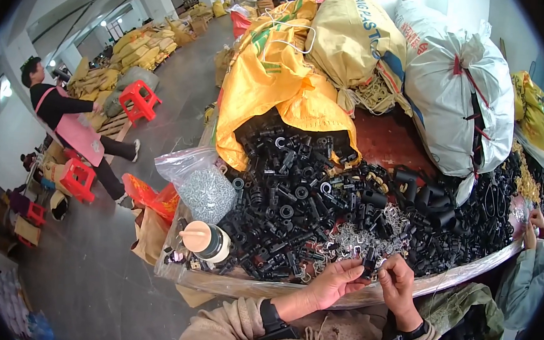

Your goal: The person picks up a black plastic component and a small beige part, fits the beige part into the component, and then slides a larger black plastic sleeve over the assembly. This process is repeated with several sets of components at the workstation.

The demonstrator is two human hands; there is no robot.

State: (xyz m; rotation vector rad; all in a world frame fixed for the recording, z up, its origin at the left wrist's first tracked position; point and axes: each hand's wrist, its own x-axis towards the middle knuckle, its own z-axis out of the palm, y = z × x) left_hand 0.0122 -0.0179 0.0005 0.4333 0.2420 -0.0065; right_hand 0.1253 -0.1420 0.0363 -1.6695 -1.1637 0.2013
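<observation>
Near the front edge of the table, my left hand (335,282) pinches a small black plastic part (371,259) between thumb and fingers. My right hand (397,287) is closed right beside that part, its thumb and forefinger pressed together. Whatever sits in its fingertips is too small to make out. Just beyond both hands lies a heap of small shiny metal clips (351,237). Around it spreads a large pile of loose black plastic parts (283,187), some of them ring-shaped or tubular.
A jar with a pink lid (197,236) and a clear bag of small metal pieces (207,194) stand at the table's left. An orange sack (276,74), a yellow sack (359,39) and a white sack (460,98) line the back. A co-worker's hands (533,227) are at right.
</observation>
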